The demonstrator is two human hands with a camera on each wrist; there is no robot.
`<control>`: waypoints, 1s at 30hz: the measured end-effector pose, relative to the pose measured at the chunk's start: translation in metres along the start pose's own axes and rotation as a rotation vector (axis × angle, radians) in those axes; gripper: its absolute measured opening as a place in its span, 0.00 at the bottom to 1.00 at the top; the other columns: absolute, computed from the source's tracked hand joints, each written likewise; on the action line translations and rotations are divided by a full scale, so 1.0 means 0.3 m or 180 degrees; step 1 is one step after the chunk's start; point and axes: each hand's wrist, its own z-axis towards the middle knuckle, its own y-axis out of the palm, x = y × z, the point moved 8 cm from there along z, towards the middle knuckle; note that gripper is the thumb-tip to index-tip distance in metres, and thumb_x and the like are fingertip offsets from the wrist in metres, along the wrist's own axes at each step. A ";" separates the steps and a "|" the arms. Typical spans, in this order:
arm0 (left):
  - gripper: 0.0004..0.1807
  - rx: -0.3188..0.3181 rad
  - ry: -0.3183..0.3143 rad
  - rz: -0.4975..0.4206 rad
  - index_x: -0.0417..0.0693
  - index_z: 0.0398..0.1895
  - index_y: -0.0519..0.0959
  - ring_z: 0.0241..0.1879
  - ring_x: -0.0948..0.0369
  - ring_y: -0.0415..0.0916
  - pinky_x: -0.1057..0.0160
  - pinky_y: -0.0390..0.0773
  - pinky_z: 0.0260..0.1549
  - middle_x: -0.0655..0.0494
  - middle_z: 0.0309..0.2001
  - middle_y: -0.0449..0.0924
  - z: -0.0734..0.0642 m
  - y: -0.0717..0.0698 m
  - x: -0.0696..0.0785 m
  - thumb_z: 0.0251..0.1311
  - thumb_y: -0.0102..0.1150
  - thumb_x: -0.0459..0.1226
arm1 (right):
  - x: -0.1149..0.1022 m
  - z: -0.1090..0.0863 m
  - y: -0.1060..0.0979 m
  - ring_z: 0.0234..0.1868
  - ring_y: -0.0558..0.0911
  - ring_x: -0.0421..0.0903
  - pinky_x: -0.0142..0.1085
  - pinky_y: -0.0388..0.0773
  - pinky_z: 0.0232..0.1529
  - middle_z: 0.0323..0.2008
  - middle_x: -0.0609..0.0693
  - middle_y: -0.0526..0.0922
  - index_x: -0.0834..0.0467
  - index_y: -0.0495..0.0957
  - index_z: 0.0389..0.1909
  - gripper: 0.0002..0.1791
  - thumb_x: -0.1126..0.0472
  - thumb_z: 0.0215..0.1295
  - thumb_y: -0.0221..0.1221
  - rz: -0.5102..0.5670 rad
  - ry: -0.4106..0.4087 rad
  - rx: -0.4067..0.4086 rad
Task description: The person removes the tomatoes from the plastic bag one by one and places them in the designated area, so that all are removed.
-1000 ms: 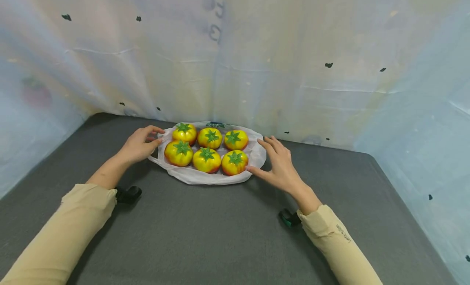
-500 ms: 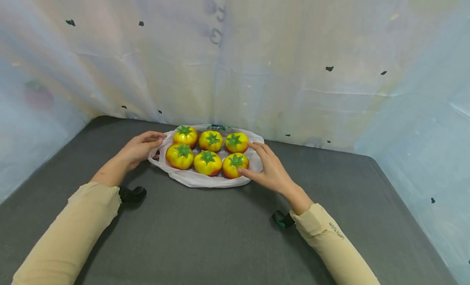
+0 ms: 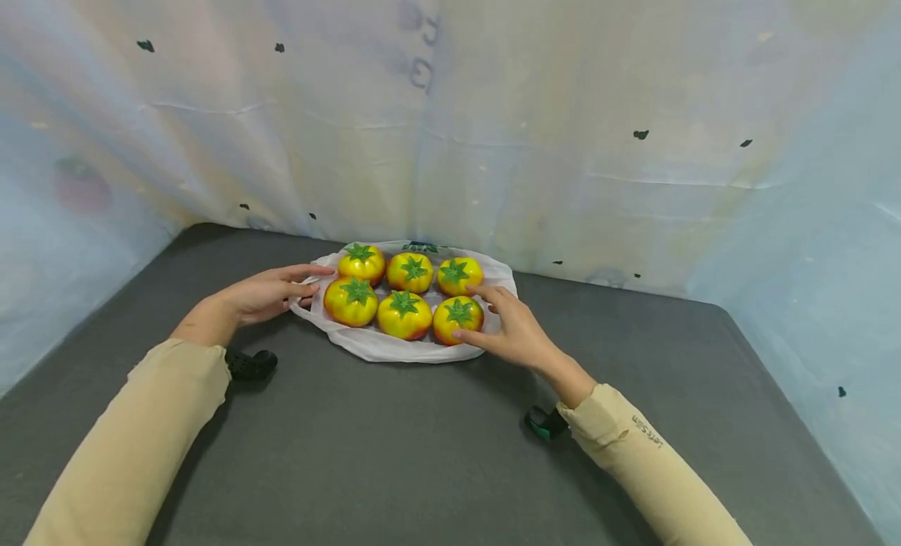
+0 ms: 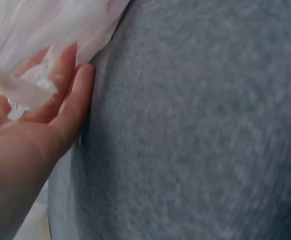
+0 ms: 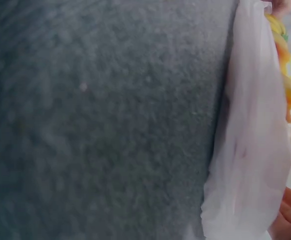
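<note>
A white plastic bag (image 3: 415, 353) lies spread on the dark table, with several yellow-and-red tomatoes in two rows on it, each topped by a green star-shaped calyx. My right hand (image 3: 517, 331) spans the front-right tomato (image 3: 447, 321), thumb at its near side and forefinger at its far side. In the right wrist view, those fingertips flank the same tomato above the bag's side. At the bag's left end, my left hand (image 3: 256, 294) touches the edge with loosely extended fingers. The left wrist view shows thin bag plastic (image 4: 35, 90) draped across these fingers.
The grey table (image 3: 394, 444) runs back to a hanging pale sheet (image 3: 493, 139). More sheeting (image 3: 831, 241) encloses the right side. Black wrist straps (image 3: 252, 365) stick out from both beige sleeves (image 3: 141, 444).
My right hand has moved left from the bag's right edge onto the front-right tomato, its thumb and forefinger drawing closer together. My left hand has reached slightly farther over the bag's left edge.
</note>
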 end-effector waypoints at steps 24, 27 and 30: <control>0.45 -0.0436 0.0075 -0.0426 0.52 0.77 0.42 0.73 0.45 0.14 0.36 0.27 0.67 0.51 0.74 0.09 -0.025 0.016 -0.017 0.63 0.55 0.28 | 0.031 -0.010 0.036 0.55 0.77 0.53 0.47 0.76 0.55 0.61 0.57 0.73 0.61 0.67 0.65 0.38 0.53 0.56 0.68 0.0222 -0.0036 -0.0199; 0.46 -0.0400 0.0072 -0.0414 0.50 0.77 0.42 0.73 0.45 0.14 0.37 0.28 0.68 0.51 0.73 0.09 -0.026 0.012 -0.020 0.62 0.55 0.27 | 0.030 -0.006 0.038 0.55 0.77 0.53 0.47 0.76 0.54 0.61 0.57 0.73 0.61 0.67 0.65 0.37 0.53 0.56 0.68 0.0233 -0.0081 -0.0182; 0.46 -0.0369 0.0082 -0.0460 0.49 0.77 0.41 0.73 0.46 0.16 0.39 0.31 0.69 0.51 0.73 0.09 -0.032 0.006 -0.023 0.62 0.55 0.26 | 0.026 0.003 0.040 0.55 0.77 0.53 0.47 0.77 0.54 0.61 0.57 0.73 0.61 0.67 0.65 0.37 0.54 0.55 0.69 0.0253 -0.0085 -0.0185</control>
